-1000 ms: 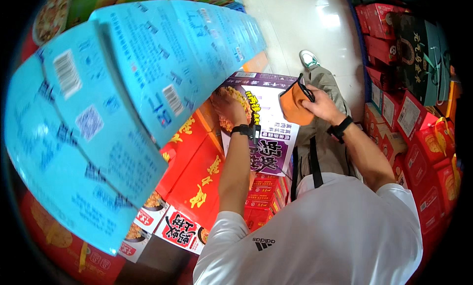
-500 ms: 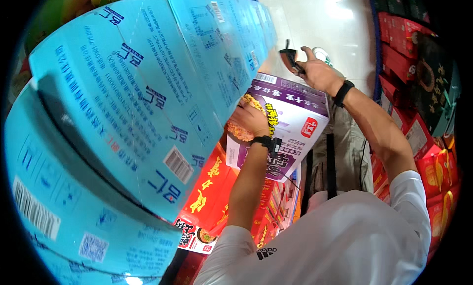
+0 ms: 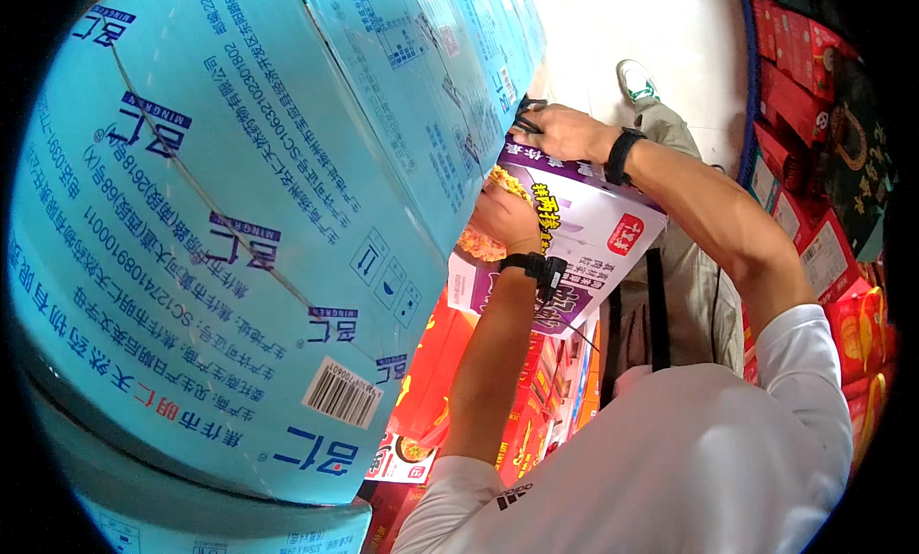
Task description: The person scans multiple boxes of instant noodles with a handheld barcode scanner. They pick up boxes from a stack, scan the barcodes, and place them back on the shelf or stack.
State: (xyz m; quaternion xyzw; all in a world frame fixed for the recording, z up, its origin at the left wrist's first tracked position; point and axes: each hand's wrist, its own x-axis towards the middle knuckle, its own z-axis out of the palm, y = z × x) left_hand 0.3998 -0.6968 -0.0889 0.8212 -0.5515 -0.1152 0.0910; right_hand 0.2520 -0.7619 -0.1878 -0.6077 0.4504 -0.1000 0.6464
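Fingers of my right hand (image 3: 572,135) pinch a black tool (image 3: 529,116); those of my left hand (image 3: 508,219) lie on the purple-and-white carton (image 3: 595,226), tips hidden, spread or not I can't tell. Carton sits between blue cartons (image 3: 321,161) and my legs (image 3: 713,295). Probably stiff, slick, heavyish; I'd grip opposite edges.

Premises: a shop, evidently dealing in packaged food. Observed: large blue shipping cartons (image 3: 220,195) stacked at left, one printed with a barcode (image 3: 342,392); beside them, a purple-and-white food carton (image 3: 601,209) bearing a picture of a cooked dish (image 3: 479,246); near it, red cartons (image 3: 436,358) marked in gold. Along the right, red retail boxes (image 3: 854,329) and a dark green box (image 3: 866,157) stand piled together. A pale, glossy floor (image 3: 613,22) runs between the two sides as an aisle
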